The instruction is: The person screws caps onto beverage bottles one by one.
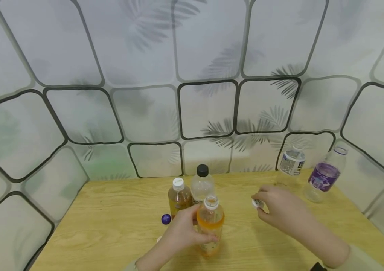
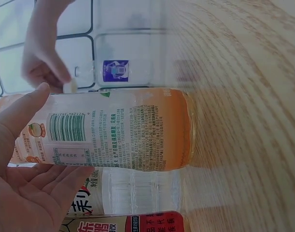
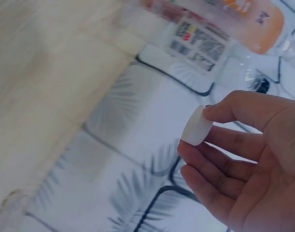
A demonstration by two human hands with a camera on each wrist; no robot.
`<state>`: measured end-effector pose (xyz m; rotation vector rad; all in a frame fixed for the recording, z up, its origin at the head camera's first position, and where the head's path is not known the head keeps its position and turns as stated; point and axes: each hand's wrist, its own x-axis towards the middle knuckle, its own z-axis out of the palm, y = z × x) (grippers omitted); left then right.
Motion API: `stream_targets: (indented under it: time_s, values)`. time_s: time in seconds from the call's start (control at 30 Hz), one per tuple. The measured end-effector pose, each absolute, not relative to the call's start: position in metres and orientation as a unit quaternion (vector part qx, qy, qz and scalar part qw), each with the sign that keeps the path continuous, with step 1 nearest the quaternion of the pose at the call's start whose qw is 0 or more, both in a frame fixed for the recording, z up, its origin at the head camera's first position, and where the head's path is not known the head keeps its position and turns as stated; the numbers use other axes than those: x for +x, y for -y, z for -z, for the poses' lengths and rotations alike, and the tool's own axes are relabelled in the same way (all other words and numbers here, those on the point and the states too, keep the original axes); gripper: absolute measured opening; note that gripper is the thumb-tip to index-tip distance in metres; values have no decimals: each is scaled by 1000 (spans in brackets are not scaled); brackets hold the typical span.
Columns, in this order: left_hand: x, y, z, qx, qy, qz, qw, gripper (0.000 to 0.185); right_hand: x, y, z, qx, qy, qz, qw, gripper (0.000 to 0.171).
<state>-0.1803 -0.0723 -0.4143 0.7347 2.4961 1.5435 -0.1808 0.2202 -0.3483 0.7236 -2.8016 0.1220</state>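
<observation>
Left hand (image 1: 182, 229) and right hand (image 1: 278, 205) both work above a wooden bench (image 1: 110, 210) in the head view. Thumb and fingers of the left wrap round an orange-banded bottle (image 1: 211, 218), uncapped and roughly upright, near the middle. To its right, well apart, the other hand pinches a white cap (image 1: 258, 203). Just beyond the left hand stand a white-capped bottle (image 1: 179, 199) and a black-capped bottle (image 1: 202, 184); a purple cap (image 1: 166, 219) lies to their left. At far right are a clear bottle with a purple label (image 1: 324, 177) and one with a pale label (image 1: 292, 162).

From the left wrist, the thumb lies across one side of the orange-banded bottle, the fingers behind it. A light, even hold should suit it best: a hard squeeze could buckle thin plastic. Whether its base touches the bench is hard to tell.

From the right wrist, the cap sits between thumb and fingertips, held at its rim, the other fingers loosely bent. That rim hold seems right for turning a cap; keeping it level over the neck would help avoid crossed threads.
</observation>
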Motion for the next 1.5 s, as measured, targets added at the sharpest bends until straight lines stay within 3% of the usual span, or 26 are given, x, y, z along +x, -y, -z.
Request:
stream_targets:
  time_s: [0.53,0.73,1.13,1.5]
  values:
    - [-180,74,417,246,-824,-507,60,67,-169,-170,311,306,925,-63,216,22]
    - [-179,74,415,239,-828,-503,68,67,-165,-160,298,317,921,-74,213,22]
    - [-179,74,414,242,-826,-504,68,66,-156,-143,282,368,888,-77,266,25]
    - [-180,73,416,256,-826,-500,50,63,-152,-133,280,393,878,-80,262,26]
